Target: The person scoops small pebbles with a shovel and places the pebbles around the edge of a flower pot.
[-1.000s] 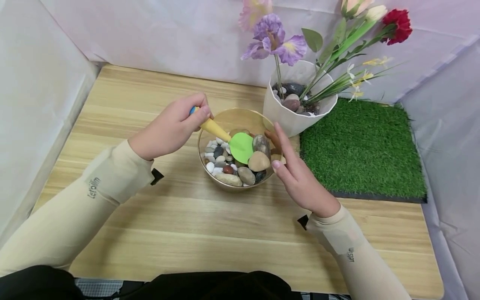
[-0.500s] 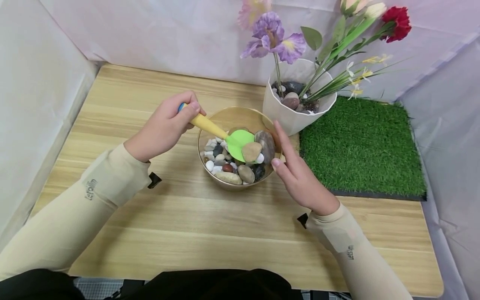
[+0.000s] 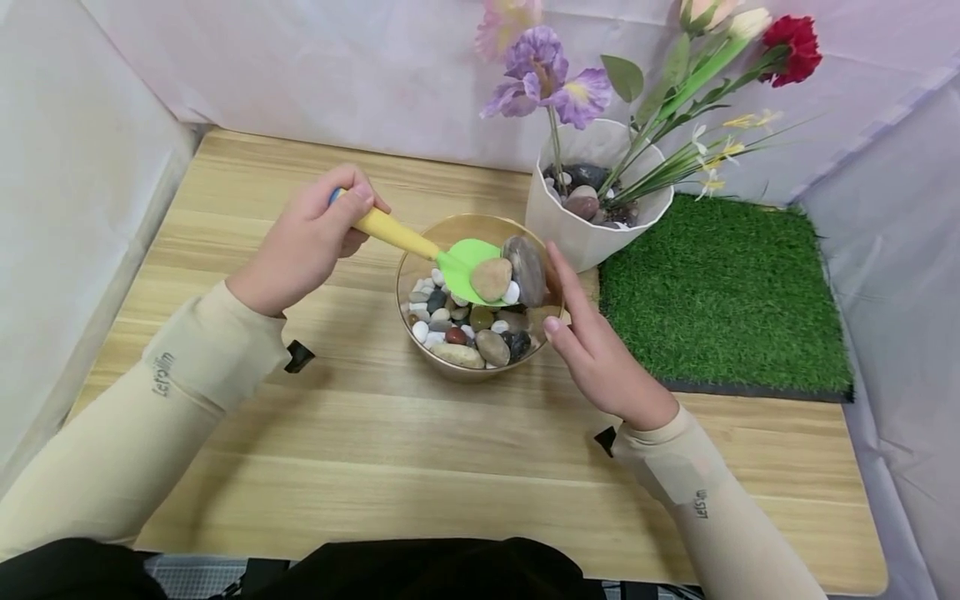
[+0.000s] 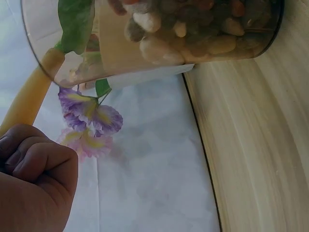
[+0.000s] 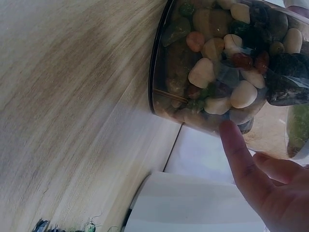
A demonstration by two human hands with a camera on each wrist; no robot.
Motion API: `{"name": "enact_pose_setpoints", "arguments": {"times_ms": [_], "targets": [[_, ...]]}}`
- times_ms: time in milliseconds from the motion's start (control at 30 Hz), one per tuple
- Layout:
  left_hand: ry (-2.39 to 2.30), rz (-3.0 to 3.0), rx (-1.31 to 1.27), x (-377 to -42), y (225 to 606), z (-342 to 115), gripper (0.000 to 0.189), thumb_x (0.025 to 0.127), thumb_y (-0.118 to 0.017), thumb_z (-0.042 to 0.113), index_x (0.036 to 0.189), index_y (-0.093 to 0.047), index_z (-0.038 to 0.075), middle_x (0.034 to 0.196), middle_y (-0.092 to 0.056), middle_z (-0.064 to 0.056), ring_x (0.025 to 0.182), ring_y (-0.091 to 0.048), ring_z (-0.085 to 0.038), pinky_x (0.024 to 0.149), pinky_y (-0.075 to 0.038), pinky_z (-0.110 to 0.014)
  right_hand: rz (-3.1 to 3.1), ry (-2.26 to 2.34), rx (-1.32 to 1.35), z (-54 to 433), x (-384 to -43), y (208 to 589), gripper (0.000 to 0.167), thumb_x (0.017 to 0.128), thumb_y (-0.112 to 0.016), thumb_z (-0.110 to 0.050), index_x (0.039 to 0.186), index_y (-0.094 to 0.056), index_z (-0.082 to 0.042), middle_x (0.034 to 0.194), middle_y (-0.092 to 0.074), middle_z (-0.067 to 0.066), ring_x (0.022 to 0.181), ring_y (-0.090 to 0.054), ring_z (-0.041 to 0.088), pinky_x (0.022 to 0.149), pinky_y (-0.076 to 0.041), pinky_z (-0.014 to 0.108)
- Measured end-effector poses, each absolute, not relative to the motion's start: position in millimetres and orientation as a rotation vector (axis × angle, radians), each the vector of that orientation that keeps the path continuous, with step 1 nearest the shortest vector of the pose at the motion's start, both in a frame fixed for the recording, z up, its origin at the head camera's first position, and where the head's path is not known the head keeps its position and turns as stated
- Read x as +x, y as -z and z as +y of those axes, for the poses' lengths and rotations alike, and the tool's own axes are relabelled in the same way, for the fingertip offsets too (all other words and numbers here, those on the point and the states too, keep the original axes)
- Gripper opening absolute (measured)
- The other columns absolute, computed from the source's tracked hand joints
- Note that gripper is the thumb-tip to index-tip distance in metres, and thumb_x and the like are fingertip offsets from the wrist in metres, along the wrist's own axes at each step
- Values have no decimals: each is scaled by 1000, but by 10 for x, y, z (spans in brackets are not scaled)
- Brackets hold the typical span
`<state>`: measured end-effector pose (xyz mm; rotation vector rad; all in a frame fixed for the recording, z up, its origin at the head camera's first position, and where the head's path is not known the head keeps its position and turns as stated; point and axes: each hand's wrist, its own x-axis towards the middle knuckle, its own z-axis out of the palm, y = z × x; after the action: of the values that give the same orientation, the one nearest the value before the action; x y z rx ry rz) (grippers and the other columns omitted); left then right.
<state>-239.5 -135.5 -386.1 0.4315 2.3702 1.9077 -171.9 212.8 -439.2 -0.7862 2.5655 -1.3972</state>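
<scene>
In the head view my left hand (image 3: 311, 237) grips the yellow handle of a small toy shovel (image 3: 397, 233), its blue end showing above the fist. The green blade slants over the pebbles inside a clear amber bowl (image 3: 463, 377). On the blade lie a tan stone (image 3: 491, 279) and a small white pebble (image 3: 512, 292); a large grey stone (image 3: 527, 271) leans at its right edge. My right hand (image 3: 600, 358) rests against the bowl's right side with extended fingers. The right wrist view shows a fingertip at the transparent wall (image 5: 251, 121), with mixed pebbles behind it.
Behind the bowl to the right stands a white flowerpot (image 3: 573, 229) holding stones and artificial flowers. A green turf mat (image 3: 727, 300) lies on the wooden table (image 3: 390, 475) at the right. White cloth (image 3: 337, 75) hangs behind the table.
My left hand has drawn back left and upward, lifting the shovel blade off the pebbles with the tan stone and white pebble on it. The right hand has stayed at the bowl.
</scene>
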Motion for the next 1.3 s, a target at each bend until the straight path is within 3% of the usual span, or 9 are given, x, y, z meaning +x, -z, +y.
{"name": "enact_pose_setpoints", "arguments": {"times_ms": [100, 433, 600, 833, 967, 1300], "targets": [[-1974, 2349, 427, -2417, 3762, -1366, 31, 115, -46, 17, 95, -62, 1, 74, -47, -7, 57, -30, -19, 54, -26, -27, 2561, 1407, -791, 2134, -1717, 4390, 72, 117, -42, -17, 176, -1, -26, 180, -14, 4, 161, -25, 29, 129, -20, 53], [-2201, 2255, 337, -2615, 3262, -1129, 27, 112, -50, 12, 91, -61, -1, 71, -44, -7, 55, -30, -16, 50, -23, -25, 2568, 1415, -837, 2134, -1717, 4396, 70, 118, -41, -23, 176, -1, -23, 179, -21, 6, 162, -23, 25, 129, -17, 54], [-2083, 2369, 236, -2793, 3060, -936, 26, 113, -47, 15, 96, -62, 4, 74, -45, -7, 61, -35, -17, 49, -27, -22, 2567, 1405, -812, 2128, -1706, 4386, 72, 118, -43, -21, 176, -2, -30, 176, -28, 9, 162, -23, 25, 129, -17, 56], [-1837, 2565, 189, -3033, 2968, -721, 28, 117, -43, 27, 102, -62, 12, 92, -54, -4, 73, -43, -15, 56, -33, -25, 2542, 1418, -825, 2114, -1711, 4373, 71, 118, -42, -25, 176, -2, -34, 175, -31, 10, 161, -27, 26, 127, -22, 57], [-1650, 2724, 261, -3125, 2956, -617, 26, 117, -46, 32, 102, -60, 17, 78, -43, -3, 64, -34, -15, 55, -30, -26, 2544, 1417, -840, 2116, -1716, 4379, 71, 118, -43, -24, 176, -2, -32, 174, -32, 12, 159, -30, 28, 127, -23, 58], [-1278, 3018, 420, -2956, 2855, -570, 28, 117, -45, 42, 109, -59, 20, 77, -41, -5, 65, -35, -16, 61, -30, -30, 2560, 1413, -846, 2142, -1700, 4353, 71, 119, -43, -26, 176, -2, -34, 174, -32, 10, 159, -30, 28, 126, -24, 58]]}}
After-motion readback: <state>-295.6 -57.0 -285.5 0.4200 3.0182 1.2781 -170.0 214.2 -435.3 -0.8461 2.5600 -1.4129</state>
